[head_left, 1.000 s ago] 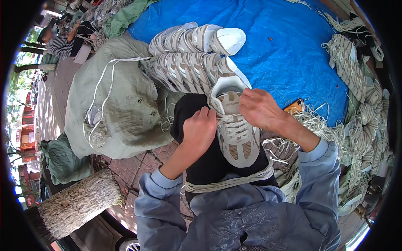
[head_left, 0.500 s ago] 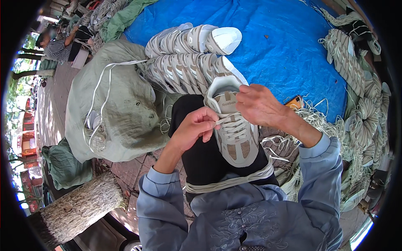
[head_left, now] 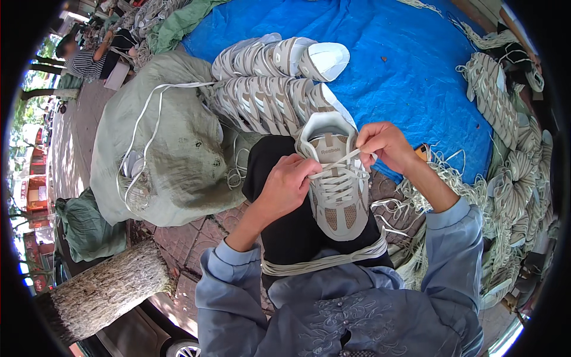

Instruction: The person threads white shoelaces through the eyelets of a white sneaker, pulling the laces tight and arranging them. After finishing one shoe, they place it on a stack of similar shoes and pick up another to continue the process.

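Observation:
A beige and white sneaker [head_left: 340,219] rests on my dark-trousered lap, toe toward me, its lace threaded in crosses up the front. My left hand [head_left: 284,189] pinches one length of pale shoelace [head_left: 340,160] at the left of the tongue. On the other side, my right hand [head_left: 383,147] grips the lace near the collar, fingers closed. Between the hands the lace runs across the top of the lacing, below the tongue's label. A bundle of loose laces [head_left: 324,262] lies across my thighs.
Rows of nested sneakers [head_left: 256,107] stand ahead on a blue tarp [head_left: 410,71]. A grey-green sack [head_left: 172,125] with a draped lace sits left, near a tree trunk [head_left: 113,291]. Tangled laces [head_left: 446,184] and bundled shoe uppers [head_left: 491,98] are at right. Another person [head_left: 89,64] sits far left.
My right hand has moved right and down, away from the collar opening, drawing the lace across. The left hand stays at the left of the lacing, now turned more back-up.

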Demonstrator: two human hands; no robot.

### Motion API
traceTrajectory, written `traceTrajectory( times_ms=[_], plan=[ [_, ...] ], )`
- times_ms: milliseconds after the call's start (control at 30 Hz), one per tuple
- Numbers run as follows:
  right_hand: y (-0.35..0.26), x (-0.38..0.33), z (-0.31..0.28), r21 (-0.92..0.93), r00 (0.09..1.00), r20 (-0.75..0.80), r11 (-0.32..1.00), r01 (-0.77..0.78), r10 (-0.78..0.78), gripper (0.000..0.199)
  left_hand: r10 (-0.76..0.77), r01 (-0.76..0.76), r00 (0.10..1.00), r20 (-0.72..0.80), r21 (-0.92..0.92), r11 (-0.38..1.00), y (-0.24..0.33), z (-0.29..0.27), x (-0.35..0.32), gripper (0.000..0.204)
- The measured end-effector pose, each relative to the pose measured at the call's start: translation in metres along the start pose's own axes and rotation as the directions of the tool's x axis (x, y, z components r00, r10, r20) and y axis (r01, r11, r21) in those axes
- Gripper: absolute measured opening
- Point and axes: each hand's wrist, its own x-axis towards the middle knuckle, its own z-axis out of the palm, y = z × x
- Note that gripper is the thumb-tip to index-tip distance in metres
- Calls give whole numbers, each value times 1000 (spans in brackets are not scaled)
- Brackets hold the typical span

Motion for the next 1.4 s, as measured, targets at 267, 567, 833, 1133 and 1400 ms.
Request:
traceTrajectory(
  times_ms=[267, 567, 833, 1133, 1400],
  plan=[
    [-8, -23, -2, -529, 974, 12, 825, 196, -224, 8, -34, 41, 987, -159, 40, 998, 2, 10, -5, 20],
    [-16, -15, -55, -747, 706, 575, -616, 248, -413, 9, 8, 21, 982, -187, 152, 988, -1, 16, -7, 20],
    [-23, 10, -37, -807, 406, 584, -556, 198, -703, 3, 93, -100, 995, 40, 551, 829, 8, 5, 19, 16],
    [-24, 14, -53, -894, 295, 445, -438, 94, -845, 9, -216, 174, 965, 152, 250, 952, 8, -2, 33, 3],
    [-8, -2, -46, -972, 695, 231, -125, 201, -681, 22, -278, 253, 955, 106, 202, 946, 7, 1, 36, 3]
  ],
)
